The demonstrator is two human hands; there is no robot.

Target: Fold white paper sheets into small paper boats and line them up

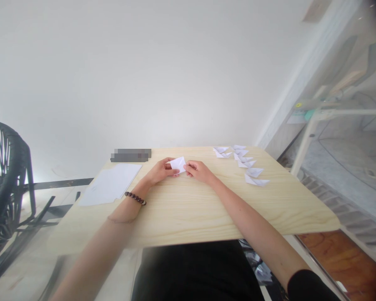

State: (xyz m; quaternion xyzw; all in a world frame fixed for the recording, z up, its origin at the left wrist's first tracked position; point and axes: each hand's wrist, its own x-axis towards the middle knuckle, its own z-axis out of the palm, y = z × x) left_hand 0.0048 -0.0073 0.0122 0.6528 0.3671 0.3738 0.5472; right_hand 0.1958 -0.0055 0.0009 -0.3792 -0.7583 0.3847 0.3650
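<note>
Holding a small, folded white paper [178, 164] with both hands, out over a pale wooden table [181, 209], nearer the back edge than the front. Gripping the left side of the paper with the left hand [159, 172], thumb on the near face and fingers curled in behind. Pinching the right side with the right hand [198, 170], thumb and pointing finger close together at the edge, other fingers bent in. Hard to tell about the bottom of the paper, touching the wood or just above it. Wearing dark round beads [135, 198] on the left wrist, a black sleeve [310, 286] at the right elbow and black cloth [194, 271] over the lap. Having flat white sheets [109, 184] on the left part of the table, just beside the left arm, and behind them a dark thing [130, 155] too blurry to name. Having pointy white paper shapes [246, 164] on the right part, well apart from the right hand, mostly in a slanting line. Facing a plain, light wall [144, 75], with a dark woven chair [14, 167] off to the left and a slanting white bar [304, 144] past the table on the right
</note>
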